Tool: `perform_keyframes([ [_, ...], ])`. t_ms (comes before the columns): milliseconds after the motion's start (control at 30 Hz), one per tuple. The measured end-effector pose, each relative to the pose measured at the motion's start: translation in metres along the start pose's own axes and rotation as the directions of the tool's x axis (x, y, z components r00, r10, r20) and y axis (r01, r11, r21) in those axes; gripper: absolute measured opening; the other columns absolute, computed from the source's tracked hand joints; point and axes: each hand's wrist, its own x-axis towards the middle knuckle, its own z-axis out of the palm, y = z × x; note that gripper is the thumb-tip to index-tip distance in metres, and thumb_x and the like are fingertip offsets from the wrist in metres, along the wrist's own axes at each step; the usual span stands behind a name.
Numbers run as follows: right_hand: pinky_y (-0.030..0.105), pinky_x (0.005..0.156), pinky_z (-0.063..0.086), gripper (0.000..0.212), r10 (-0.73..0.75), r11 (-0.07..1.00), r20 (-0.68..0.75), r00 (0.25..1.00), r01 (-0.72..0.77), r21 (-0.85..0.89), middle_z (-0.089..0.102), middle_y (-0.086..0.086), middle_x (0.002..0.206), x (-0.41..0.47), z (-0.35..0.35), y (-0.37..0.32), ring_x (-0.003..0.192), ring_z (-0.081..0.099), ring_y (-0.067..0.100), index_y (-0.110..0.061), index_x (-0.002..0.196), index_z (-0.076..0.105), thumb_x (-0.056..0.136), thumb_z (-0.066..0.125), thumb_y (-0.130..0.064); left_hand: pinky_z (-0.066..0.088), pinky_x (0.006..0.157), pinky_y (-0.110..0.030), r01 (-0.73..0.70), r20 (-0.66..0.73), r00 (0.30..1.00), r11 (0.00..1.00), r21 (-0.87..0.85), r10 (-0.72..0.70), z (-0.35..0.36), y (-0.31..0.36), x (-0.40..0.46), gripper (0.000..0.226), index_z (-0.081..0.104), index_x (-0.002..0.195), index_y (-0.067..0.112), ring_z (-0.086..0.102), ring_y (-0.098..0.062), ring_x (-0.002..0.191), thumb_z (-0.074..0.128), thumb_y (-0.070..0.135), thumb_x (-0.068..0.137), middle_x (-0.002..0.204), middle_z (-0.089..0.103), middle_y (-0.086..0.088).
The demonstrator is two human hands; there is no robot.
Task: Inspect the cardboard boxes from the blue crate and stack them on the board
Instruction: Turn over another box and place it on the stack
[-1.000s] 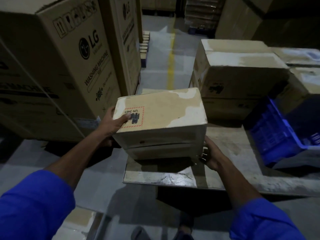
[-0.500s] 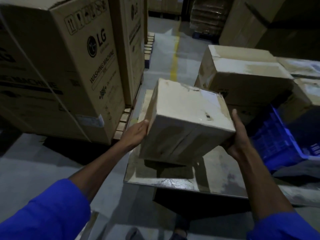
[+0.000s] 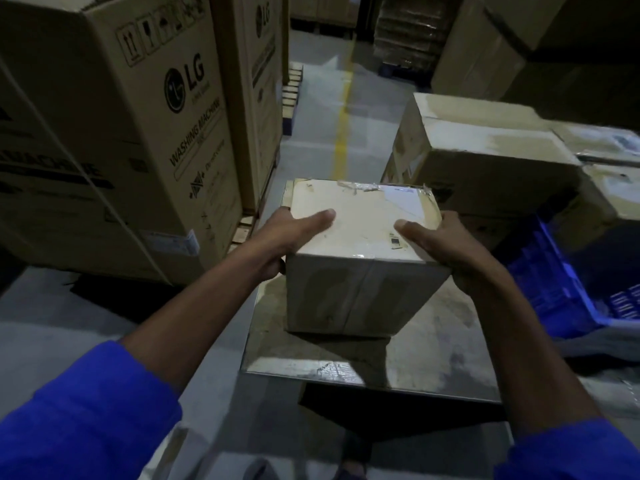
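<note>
- A cardboard box (image 3: 360, 237) sat upright on the board (image 3: 433, 351), toward its left edge and set back from the near edge, its pale taped top facing up.
- The left hand (image 3: 277, 237) gripped the box's left side at the top edge, thumb laid flat across the top and the fingers curled down the side wall.
- The right hand (image 3: 436, 240) held the opposite side the same way, thumb on the top near a small sticker, fingers wrapped round the right wall.
- Both arms reached in from the near side in blue sleeves (image 3: 79, 410).
- The blue crate (image 3: 561, 289) stood tilted at the board's right edge, its open side turned toward the right; what it held could not be told.
- A larger stack of cardboard boxes (image 3: 485, 157) rose just behind the held box at the board's far right.
- Tall washing machine cartons (image 3: 121, 133) stood on the floor to the left of the board, well apart from the hands.
</note>
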Motion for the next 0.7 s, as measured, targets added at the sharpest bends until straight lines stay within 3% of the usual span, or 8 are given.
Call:
perform_keyframes([
  [100, 0.026, 0.074, 0.05, 0.09, -0.002, 1.0, -0.047, 0.999, 0.001, -0.022, 0.051, 0.0, 0.127, 0.003, 0.0, 0.008, 0.093, 0.055, 0.007, -0.011, 0.148, 0.036, 0.081, 0.086, -0.043, 0.058, 0.075, -0.042, 0.006, -0.046, 0.999, 1.0, 0.03, -0.005, 0.01, 0.004, 0.004, 0.071, 0.059, 0.13, 0.017, 0.066, -0.028, 0.106, 0.087, 0.051, 0.075, 0.118, 0.069, -0.003],
  [167, 0.03, 0.076, 0.052, 0.091, 0.014, 0.999, -0.063, 0.998, -0.017, -0.051, 0.055, 0.002, 0.129, 0.003, 0.001, 0.009, 0.097, 0.058, 0.01, -0.01, 0.147, 0.038, 0.079, 0.088, -0.044, 0.055, 0.074, -0.036, -0.017, -0.055, 0.998, 0.999, 0.042, 0.02, 0.013, 0.004, 0.01, 0.075, 0.056, 0.136, 0.012, 0.064, -0.028, 0.111, 0.089, 0.044, 0.075, 0.127, 0.066, -0.005],
  [300, 0.022, 0.073, 0.051, 0.073, -0.031, 0.996, -0.066, 0.997, 0.026, -0.081, 0.062, -0.001, 0.12, -0.001, 0.003, 0.007, 0.098, 0.061, 0.007, -0.01, 0.137, 0.049, 0.082, 0.087, -0.039, 0.056, 0.092, -0.038, -0.064, -0.079, 0.995, 0.997, 0.037, 0.066, 0.015, -0.001, 0.012, 0.076, 0.058, 0.137, 0.011, 0.064, -0.027, 0.114, 0.089, 0.043, 0.076, 0.13, 0.067, -0.004],
  [400, 0.014, 0.069, 0.047, 0.049, -0.061, 0.996, -0.038, 0.997, 0.058, -0.064, 0.055, -0.014, 0.103, -0.008, 0.005, 0.005, 0.088, 0.056, 0.002, -0.02, 0.12, 0.046, 0.089, 0.082, -0.03, 0.053, 0.087, -0.035, -0.093, -0.078, 0.992, 0.995, 0.04, 0.096, 0.014, -0.003, 0.003, 0.074, 0.057, 0.139, 0.015, 0.062, -0.024, 0.114, 0.086, 0.046, 0.078, 0.129, 0.065, 0.0],
  [533, 0.031, 0.088, 0.054, 0.087, -0.055, 0.997, -0.044, 0.997, 0.053, -0.057, 0.06, 0.0, 0.133, -0.009, 0.013, 0.005, 0.11, 0.062, 0.014, -0.011, 0.146, 0.043, 0.08, 0.086, -0.048, 0.056, 0.082, -0.035, -0.088, -0.061, 0.994, 0.996, -0.012, 0.087, 0.001, -0.006, -0.002, 0.071, 0.058, 0.134, 0.016, 0.065, -0.023, 0.107, 0.087, 0.045, 0.076, 0.121, 0.068, -0.001],
  [633, 0.039, 0.094, 0.057, 0.095, -0.003, 0.978, 0.007, 1.0, 0.001, 0.209, 0.065, 0.003, 0.137, -0.008, 0.019, 0.006, 0.118, 0.066, 0.02, -0.02, 0.148, 0.049, 0.075, 0.073, -0.076, 0.055, 0.063, -0.029, -0.04, -0.073, 0.997, 0.994, -0.104, 0.033, -0.021, -0.009, -0.004, 0.053, 0.064, 0.116, 0.013, 0.069, -0.018, 0.088, 0.086, 0.041, 0.078, 0.097, 0.071, 0.001],
  [700, 0.043, 0.093, 0.055, 0.071, 0.066, 0.909, -0.007, 0.998, -0.057, 0.412, 0.071, 0.008, 0.13, -0.006, 0.029, 0.015, 0.113, 0.068, 0.023, -0.02, 0.136, 0.064, 0.091, 0.053, -0.074, 0.057, 0.066, -0.034, 0.0, -0.062, 0.998, 0.984, -0.181, -0.012, -0.041, -0.014, -0.007, 0.061, 0.066, 0.113, 0.009, 0.071, -0.022, 0.088, 0.091, 0.046, 0.071, 0.096, 0.074, -0.004],
])
